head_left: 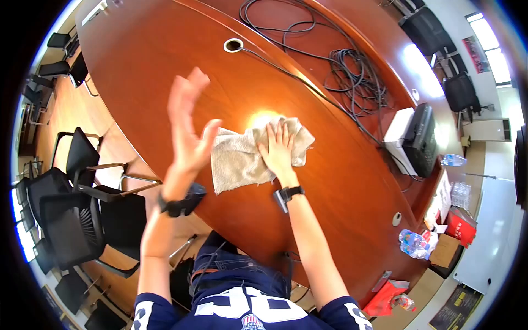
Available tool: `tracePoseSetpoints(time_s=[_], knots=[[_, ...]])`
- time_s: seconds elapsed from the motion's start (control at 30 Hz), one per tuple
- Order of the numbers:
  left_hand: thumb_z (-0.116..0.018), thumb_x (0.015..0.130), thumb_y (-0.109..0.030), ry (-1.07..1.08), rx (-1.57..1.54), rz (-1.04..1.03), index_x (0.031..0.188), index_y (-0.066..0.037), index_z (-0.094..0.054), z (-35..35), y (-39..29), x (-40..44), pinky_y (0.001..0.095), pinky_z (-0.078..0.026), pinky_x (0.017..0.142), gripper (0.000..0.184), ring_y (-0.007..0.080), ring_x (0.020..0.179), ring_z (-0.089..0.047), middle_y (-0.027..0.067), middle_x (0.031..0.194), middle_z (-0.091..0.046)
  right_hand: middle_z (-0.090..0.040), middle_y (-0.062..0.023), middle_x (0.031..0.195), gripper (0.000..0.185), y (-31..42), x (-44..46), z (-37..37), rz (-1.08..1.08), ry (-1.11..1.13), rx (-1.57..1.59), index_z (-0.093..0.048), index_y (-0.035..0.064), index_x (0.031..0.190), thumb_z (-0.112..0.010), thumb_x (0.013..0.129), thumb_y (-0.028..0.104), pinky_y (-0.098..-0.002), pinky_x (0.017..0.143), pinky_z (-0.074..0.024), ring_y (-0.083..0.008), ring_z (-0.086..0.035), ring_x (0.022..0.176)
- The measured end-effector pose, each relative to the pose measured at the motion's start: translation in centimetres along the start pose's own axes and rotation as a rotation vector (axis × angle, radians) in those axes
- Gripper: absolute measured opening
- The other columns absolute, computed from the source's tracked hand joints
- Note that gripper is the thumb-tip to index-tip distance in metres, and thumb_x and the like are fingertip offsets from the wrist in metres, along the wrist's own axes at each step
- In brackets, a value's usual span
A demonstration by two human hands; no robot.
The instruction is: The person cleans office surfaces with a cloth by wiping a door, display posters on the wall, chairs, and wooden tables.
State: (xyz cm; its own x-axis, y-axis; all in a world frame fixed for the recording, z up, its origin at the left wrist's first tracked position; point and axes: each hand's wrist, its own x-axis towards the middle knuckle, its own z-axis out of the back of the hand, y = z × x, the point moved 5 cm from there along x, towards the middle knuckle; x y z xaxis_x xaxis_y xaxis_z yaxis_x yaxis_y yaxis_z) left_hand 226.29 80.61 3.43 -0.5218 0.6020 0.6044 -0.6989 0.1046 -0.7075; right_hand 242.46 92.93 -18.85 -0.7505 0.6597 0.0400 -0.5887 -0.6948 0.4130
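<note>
A beige cloth (234, 162) lies partly spread and partly rumpled on the glossy reddish-brown wooden table (181, 33). My right hand (279, 151) rests flat on the cloth's bunched right part, fingers stretched out and slightly apart. Raised above the table, to the left of the cloth, is my left hand (190, 121). Its fingers and thumb are apart, a little blurred, and nothing is in them. Dark bands with small devices circle both wrists.
Coiled black cables (355, 82) lie in the table's sunken middle, one running from a round cable hole (233, 45). A black device (422, 137) stands at the right. Plastic bottles (413, 243) and a red bag (386, 297) sit lower right. Black chairs (71, 225) line the left.
</note>
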Motion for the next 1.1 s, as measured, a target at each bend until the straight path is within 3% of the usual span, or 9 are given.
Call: tracePoseSetpoints(time_s=[0.03, 0.13, 0.17, 0.33, 0.83, 0.87, 0.93, 1.03, 1.1], knots=[[-0.060, 0.080, -0.051, 0.213, 0.547, -0.274, 0.138, -0.007, -0.030, 3.7, -6.3, 3.6, 0.0451, -0.022, 0.108, 0.078, 0.0329, 0.130, -0.033, 0.0176, 0.139, -0.036, -0.022, -0.0175, 0.146, 0.065, -0.2, -1.7, 0.2, -0.003, 0.017, -0.010, -0.031, 0.0129, 0.139, -0.052, 0.084, 0.041, -0.0537, 0.110, -0.0064, -0.0350, -0.012, 0.137], [-0.059, 0.077, -0.058, -0.220, -0.492, -0.246, 0.141, -0.015, -0.020, 8.2, -15.0, 5.3, 0.0477, -0.035, 0.100, 0.086, 0.0367, 0.115, -0.046, 0.0220, 0.136, -0.037, -0.022, -0.0188, 0.146, 0.065, -0.6, -6.4, 0.5, -0.031, 0.035, -0.017, -0.030, 0.0130, 0.140, -0.052, 0.085, 0.042, -0.0537, 0.110, -0.0063, -0.0354, -0.012, 0.137], [-0.059, 0.078, -0.057, -0.301, -0.603, -0.354, 0.141, -0.015, -0.020, 9.4, -16.9, 4.8, 0.0476, -0.035, 0.100, 0.085, 0.0368, 0.115, -0.046, 0.0221, 0.135, -0.037, -0.022, -0.0192, 0.146, 0.065, -0.8, -7.8, 0.7, -0.038, 0.032, -0.010, -0.029, 0.0131, 0.140, -0.052, 0.086, 0.042, -0.0537, 0.110, -0.0062, -0.0355, -0.012, 0.137], [-0.056, 0.079, -0.053, -0.308, -0.486, -0.594, 0.140, -0.014, -0.020, 11.6, -23.9, -0.6, 0.0474, -0.033, 0.100, 0.081, 0.0373, 0.115, -0.045, 0.0223, 0.134, -0.036, -0.022, -0.0203, 0.146, 0.067, -1.0, -15.5, 1.1, -0.087, 0.042, 0.000, -0.028, 0.0130, 0.141, -0.053, 0.085, 0.042, -0.0549, 0.109, -0.0077, -0.0366, -0.013, 0.137], [-0.047, 0.083, -0.040, -0.366, -0.303, -0.656, 0.138, -0.012, -0.020, 10.4, -33.3, -13.7, 0.0468, -0.028, 0.102, 0.068, 0.0387, 0.115, -0.041, 0.0229, 0.129, -0.036, -0.024, -0.0207, 0.145, 0.068, -2.5, -34.8, 3.4, -0.035, 0.074, -0.012, -0.027, 0.0148, 0.142, -0.053, 0.084, 0.041, -0.0551, 0.108, -0.0098, -0.0363, -0.014, 0.136], [-0.047, 0.083, -0.039, -0.300, -0.270, -0.592, 0.137, -0.011, -0.020, 8.5, -32.9, -14.6, 0.0468, -0.028, 0.102, 0.067, 0.0388, 0.115, -0.040, 0.0229, 0.129, -0.036, -0.023, -0.0205, 0.145, 0.068, -2.4, -35.4, 3.7, -0.046, 0.084, 0.001, -0.027, 0.0153, 0.142, -0.053, 0.084, 0.041, -0.0547, 0.108, -0.0103, -0.0359, -0.014, 0.137], [-0.061, 0.082, -0.019, 0.000, -0.185, -0.319, 0.135, 0.000, -0.030, 3.2, -31.1, -17.0, 0.0426, -0.024, 0.106, 0.065, 0.0351, 0.125, -0.033, 0.0200, 0.135, -0.036, -0.024, -0.0206, 0.145, 0.068, -2.4, -36.2, 3.7, -0.059, 0.067, -0.032, -0.027, 0.0153, 0.142, -0.053, 0.084, 0.041, -0.0548, 0.108, -0.0129, -0.0357, -0.016, 0.136], [-0.058, 0.084, -0.028, 0.501, 0.106, -0.016, 0.136, 0.001, -0.029, -8.0, -21.1, -29.5, 0.0485, -0.020, 0.107, 0.066, 0.0381, 0.134, -0.020, 0.0232, 0.144, -0.023, -0.028, -0.0206, 0.143, 0.071, -2.4, -37.8, 3.5, -0.089, 0.072, -0.118, -0.028, 0.0151, 0.141, -0.056, 0.081, 0.040, -0.0544, 0.106, -0.0189, -0.0362, -0.021, 0.134], [-0.059, 0.082, -0.031, 0.812, 0.267, -0.006, 0.138, 0.000, -0.028, -9.6, -16.5, -37.5, 0.0499, -0.017, 0.108, 0.070, 0.0385, 0.136, -0.016, 0.0232, 0.145, -0.021, -0.031, -0.0207, 0.141, 0.073, -2.4, -38.2, 3.6, -0.110, 0.093, -0.155, -0.028, 0.0149, 0.141, -0.059, 0.079, 0.039, -0.0539, 0.103, -0.0241, -0.0368, -0.025, 0.132]])
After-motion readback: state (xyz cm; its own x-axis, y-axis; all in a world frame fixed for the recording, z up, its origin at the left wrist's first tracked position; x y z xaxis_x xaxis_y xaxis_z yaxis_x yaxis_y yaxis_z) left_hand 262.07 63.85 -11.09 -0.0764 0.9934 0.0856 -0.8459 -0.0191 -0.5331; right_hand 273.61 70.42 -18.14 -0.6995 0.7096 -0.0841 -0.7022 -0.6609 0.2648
